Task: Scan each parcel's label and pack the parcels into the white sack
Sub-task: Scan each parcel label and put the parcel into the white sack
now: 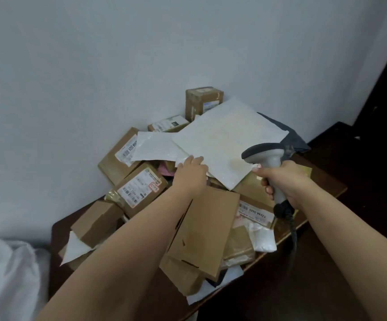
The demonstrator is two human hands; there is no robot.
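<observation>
A heap of parcels covers the dark wooden desk [322,181] set against a pale wall [118,66] — brown boxes, padded envelopes and white plastic mailers lying every way. On top of the heap lies a large white mailer [229,142], blank side up, tilted toward the wall. The left hand [191,173] reaches over the pile and takes this mailer at its near left edge, the fingertips over the edge; its grip is closed on the mailer. The right hand [282,179] is wrapped around the handle of a grey barcode scanner [266,156], grip closed on it, with the scanner head just above the mailer's near corner and its dark cable [290,225] hanging off the desk edge. Beneath the left forearm lies a flat brown cardboard parcel [201,230]. A labelled brown parcel [139,188] sits left of the hand, label up. The white sack [5,279] lies low at the left — off the desk and well apart from both hands.
</observation>
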